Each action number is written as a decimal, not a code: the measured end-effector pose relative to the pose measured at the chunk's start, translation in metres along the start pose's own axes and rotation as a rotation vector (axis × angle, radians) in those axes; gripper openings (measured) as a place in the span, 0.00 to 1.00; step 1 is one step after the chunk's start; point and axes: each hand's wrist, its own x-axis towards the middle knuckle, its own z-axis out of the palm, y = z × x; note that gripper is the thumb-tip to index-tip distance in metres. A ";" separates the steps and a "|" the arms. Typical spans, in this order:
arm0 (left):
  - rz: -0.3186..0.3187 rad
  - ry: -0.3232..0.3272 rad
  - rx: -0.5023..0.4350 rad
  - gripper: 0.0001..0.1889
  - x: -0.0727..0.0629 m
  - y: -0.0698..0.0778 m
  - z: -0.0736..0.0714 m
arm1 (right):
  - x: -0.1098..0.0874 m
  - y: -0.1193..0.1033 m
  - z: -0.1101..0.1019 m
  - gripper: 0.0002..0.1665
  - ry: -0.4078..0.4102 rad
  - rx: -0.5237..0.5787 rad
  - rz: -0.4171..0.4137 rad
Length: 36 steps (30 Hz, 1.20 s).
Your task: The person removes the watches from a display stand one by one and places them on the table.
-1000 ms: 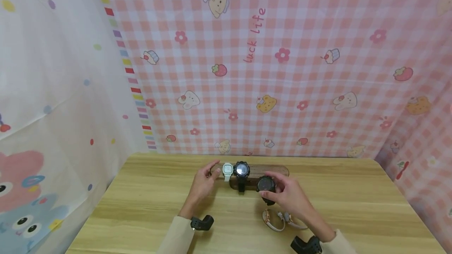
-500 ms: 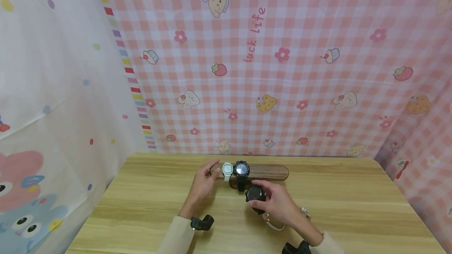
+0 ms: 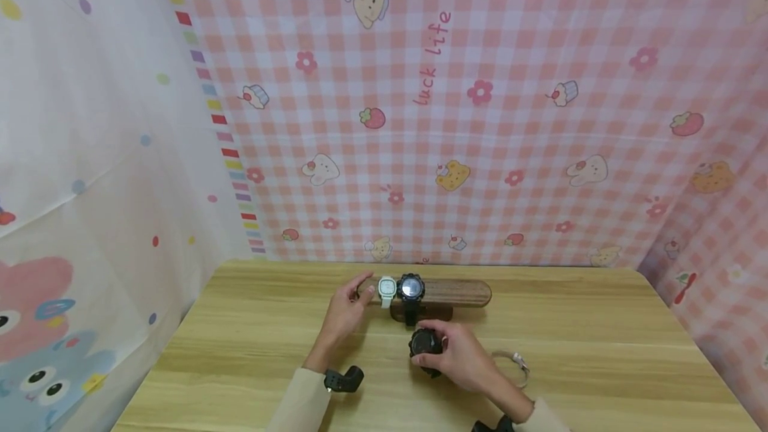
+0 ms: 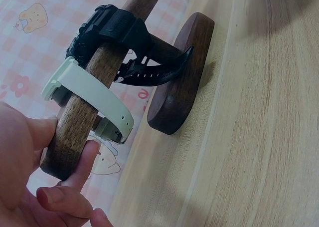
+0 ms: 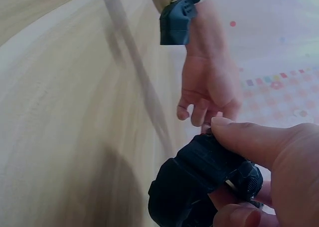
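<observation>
My left hand (image 3: 347, 312) holds the left end of a dark wooden watch stand (image 3: 459, 293). In the left wrist view, thumb and fingers pinch the bar's end. A mint-white watch (image 3: 387, 287) with a squarish face hangs on the bar near that hand. Beside it is a black digital watch (image 3: 411, 287), its strap end dangling by the stand's base (image 4: 182, 82). In front of the stand, my right hand (image 3: 462, 355) holds a second black watch (image 3: 425, 344) off the table. The right wrist view shows its chunky strap (image 5: 199, 162) bent in a loop, thumb on top.
A thin light-strapped watch (image 3: 519, 360) lies on the wooden table (image 3: 600, 352), right of my right forearm. Black wrist cameras (image 3: 344, 379) sit on both wrists. A pink checked cloth (image 3: 540, 205) hangs behind the table.
My right hand has carried the black watch left and nearer to me, away from the stand. It now hides one of the light-strapped watches and uncovers the other. The left hand stays put.
</observation>
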 end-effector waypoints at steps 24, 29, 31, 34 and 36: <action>0.011 -0.010 0.006 0.20 0.000 0.001 -0.001 | 0.001 0.009 0.019 0.39 -0.020 -0.165 -0.047; 0.018 -0.011 -0.001 0.20 0.000 0.001 -0.001 | 0.002 0.011 0.021 0.38 -0.051 -0.189 -0.054; 0.016 -0.012 -0.003 0.20 -0.001 0.001 -0.001 | 0.002 0.011 0.022 0.37 -0.059 -0.192 -0.055; 0.011 -0.009 -0.003 0.20 -0.001 0.002 -0.001 | 0.003 0.012 0.022 0.37 -0.054 -0.196 -0.064; 0.011 -0.006 -0.002 0.20 -0.001 0.002 -0.001 | 0.003 0.012 0.022 0.37 -0.047 -0.200 -0.068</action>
